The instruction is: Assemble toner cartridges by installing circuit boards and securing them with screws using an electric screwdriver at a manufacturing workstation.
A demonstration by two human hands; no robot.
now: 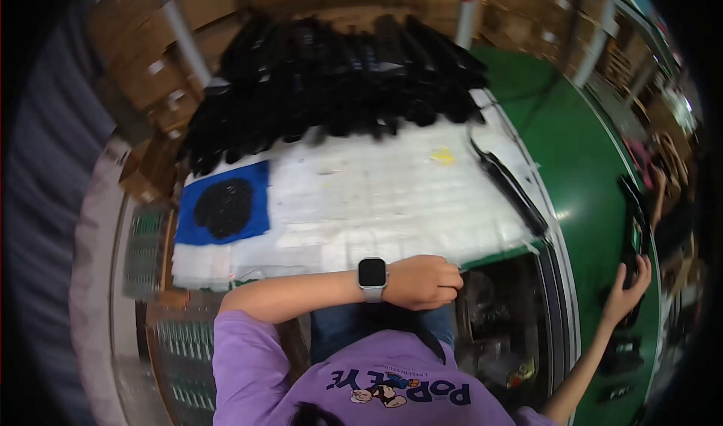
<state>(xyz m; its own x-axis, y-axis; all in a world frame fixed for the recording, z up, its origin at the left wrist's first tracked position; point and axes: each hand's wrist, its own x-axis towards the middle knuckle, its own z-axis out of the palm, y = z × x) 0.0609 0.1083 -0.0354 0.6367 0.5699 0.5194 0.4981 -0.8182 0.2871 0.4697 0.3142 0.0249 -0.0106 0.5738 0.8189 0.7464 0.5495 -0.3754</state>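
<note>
One blue square sheet (224,205) with a black round patch sits far left on the white padded tabletop (376,193). Left hand (423,281), smartwatch (372,274) on the wrist, is curled into a loose fist at the near edge. Right hand (626,290), fingers spread, touches one flat black part (631,234) on the green conveyor belt (587,178).

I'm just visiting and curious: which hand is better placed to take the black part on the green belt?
Right, probably. The right hand reaches over the green belt, fingers open at the black part. The left hand lies fisted at the white sheets' near edge, far away.
</note>
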